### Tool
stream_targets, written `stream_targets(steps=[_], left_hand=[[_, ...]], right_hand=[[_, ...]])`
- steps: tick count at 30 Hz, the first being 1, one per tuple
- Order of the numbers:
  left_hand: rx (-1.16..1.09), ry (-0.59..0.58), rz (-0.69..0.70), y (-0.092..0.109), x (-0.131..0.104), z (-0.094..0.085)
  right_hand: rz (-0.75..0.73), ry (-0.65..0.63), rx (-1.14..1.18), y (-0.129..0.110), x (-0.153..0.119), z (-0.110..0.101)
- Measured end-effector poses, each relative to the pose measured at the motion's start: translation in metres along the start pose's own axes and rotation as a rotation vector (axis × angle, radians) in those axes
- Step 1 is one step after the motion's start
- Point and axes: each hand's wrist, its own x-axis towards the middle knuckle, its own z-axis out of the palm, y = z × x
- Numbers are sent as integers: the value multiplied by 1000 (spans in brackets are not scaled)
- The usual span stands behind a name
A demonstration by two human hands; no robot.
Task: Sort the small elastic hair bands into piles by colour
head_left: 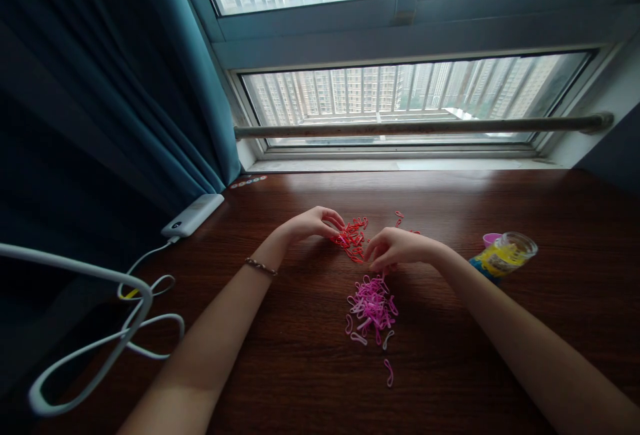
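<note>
Two heaps of small elastic bands lie on the dark wooden table. At the left edge of the heap of red bands (351, 238) is my left hand (319, 223), its curved fingertips touching the bands and a gap showing between fingers and thumb. My right hand (400, 247) is between that heap and the nearer heap of pink and purple bands (373, 305). Its fingers are bent down and drawn together; whatever they pinch is hidden. A few red bands (399, 215) lie loose beyond this hand. One single pink band (389, 373) lies apart, closest to me.
Right of my right forearm, a clear jar with a yellow and blue label (503, 256) lies tilted beside a pink lid (492, 240). On the left are a white power bank (193, 215), a looped white cable (143, 315) and a blue curtain (165, 75). A metal rail (420, 128) crosses the window.
</note>
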Motion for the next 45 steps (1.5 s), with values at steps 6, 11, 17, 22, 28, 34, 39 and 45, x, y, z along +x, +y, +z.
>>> stream_targets(steps=[6, 11, 17, 22, 28, 34, 39, 45], left_hand=[[-55, -37, 14, 0, 0, 1], [-103, -54, 45, 4, -1, 4], [-82, -60, 95, 15, -4, 15], [-34, -41, 103, 21, -4, 22], [121, 90, 90, 18, -2, 18], [492, 421, 70, 10, 6, 18], [316, 169, 276, 20, 5, 38], [512, 295, 164, 16, 6, 41]], right_hand=[[-66, 302, 2, 4, 9, 0], [-229, 571, -31, 10, 21, 9], [-370, 702, 31, 20, 35, 25], [-306, 799, -14, 17, 32, 26], [-263, 861, -11, 14, 27, 18], [-233, 824, -13, 18, 30, 17], [-252, 812, 12, 12, 28, 18], [-241, 908, 2, 13, 27, 17]])
